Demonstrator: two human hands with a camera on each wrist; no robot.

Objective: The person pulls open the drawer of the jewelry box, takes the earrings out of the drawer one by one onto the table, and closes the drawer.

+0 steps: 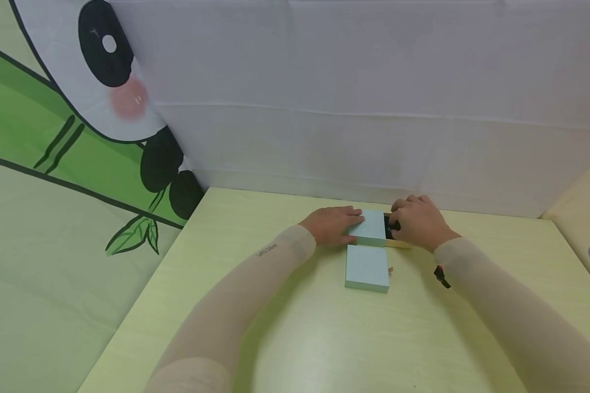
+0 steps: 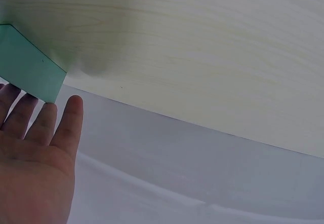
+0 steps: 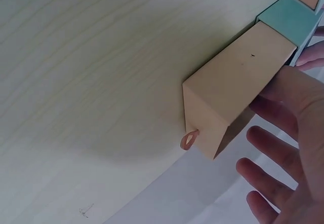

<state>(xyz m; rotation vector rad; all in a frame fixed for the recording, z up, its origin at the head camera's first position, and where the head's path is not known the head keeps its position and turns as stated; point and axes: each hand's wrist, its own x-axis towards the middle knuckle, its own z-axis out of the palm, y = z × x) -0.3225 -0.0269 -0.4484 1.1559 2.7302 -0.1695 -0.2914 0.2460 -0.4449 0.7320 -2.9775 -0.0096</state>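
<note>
A light teal drawer box (image 1: 373, 227) lies far back on the table, its peach-coloured drawer (image 3: 233, 77) pulled out to the right. The drawer's front carries a small loop tab (image 3: 189, 140). My left hand (image 1: 330, 226) rests against the box's left part with fingers straight. With thumb and forefinger, my right hand (image 1: 419, 222) reaches into the drawer over its far side; the other fingers stay outside, loosely bent. Something dark shows inside the drawer. Whether the fingertips pinch anything is hidden. A second teal box (image 1: 367, 267), closed, lies just in front of the first.
The pale wooden table (image 1: 314, 338) ends at a white cloth (image 1: 349, 147) hanging behind the boxes. On the left hangs a green printed cloth (image 1: 54, 262). A pale panel (image 1: 582, 240) stands at the right edge.
</note>
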